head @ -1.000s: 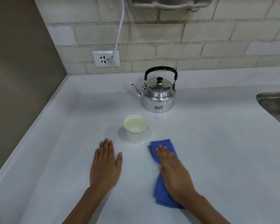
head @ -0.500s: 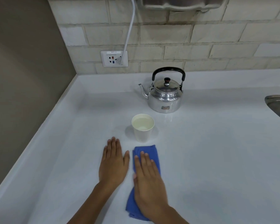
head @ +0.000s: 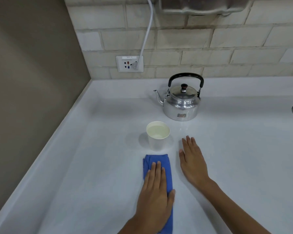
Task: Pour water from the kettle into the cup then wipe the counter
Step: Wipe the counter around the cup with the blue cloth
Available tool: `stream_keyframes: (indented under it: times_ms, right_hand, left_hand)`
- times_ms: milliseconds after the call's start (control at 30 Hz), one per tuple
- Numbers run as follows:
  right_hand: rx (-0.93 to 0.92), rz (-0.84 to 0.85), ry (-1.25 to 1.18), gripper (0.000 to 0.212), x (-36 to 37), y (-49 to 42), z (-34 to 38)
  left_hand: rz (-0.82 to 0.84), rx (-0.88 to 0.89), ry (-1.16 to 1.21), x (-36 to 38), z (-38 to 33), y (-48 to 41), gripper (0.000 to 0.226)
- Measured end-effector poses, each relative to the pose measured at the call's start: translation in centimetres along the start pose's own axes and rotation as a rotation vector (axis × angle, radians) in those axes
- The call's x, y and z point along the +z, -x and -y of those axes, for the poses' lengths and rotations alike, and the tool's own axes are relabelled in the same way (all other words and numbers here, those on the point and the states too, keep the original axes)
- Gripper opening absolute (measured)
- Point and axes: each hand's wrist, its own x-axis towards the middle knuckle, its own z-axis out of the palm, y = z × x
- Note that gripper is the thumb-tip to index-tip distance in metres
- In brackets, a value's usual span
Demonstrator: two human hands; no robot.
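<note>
Both hands lie flat with fingers extended, the left hand (head: pixel 155 196) pressing the blue cloth (head: pixel 156 163) near the full paper cup (head: pixel 157 135), right hand (head: pixel 192 163) bare on the counter (head: pixel 243 157); wipe steadily, skirting the cup.

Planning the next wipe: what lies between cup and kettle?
Nothing. The head view shows only bare counter between the cup and the kettle.

Cloth (head: pixel 159 159) now under left hand (head: pixel 156 198)
</note>
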Motion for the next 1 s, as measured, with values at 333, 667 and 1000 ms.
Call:
stream_keyframes:
  times_ms: [333, 667, 1000]
  right_hand:
    - [-0.055, 0.083, 0.167, 0.051, 1.4, -1.5, -1.1]
    - [-0.057, 0.037, 0.291, 0.054, 1.3, -3.1, -2.6]
    - [-0.056, 0.014, 0.23, 0.054, 1.3, -3.1, -2.7]
  left_hand:
    - [-0.025, -0.092, -0.173, -2.3, 6.5, 0.5, 0.068]
    - [-0.183, -0.219, 0.078, -2.9, 12.6, -11.7, 0.052]
    - [-0.234, 0.118, 0.057, -1.0, 13.1, -13.1, 0.047]
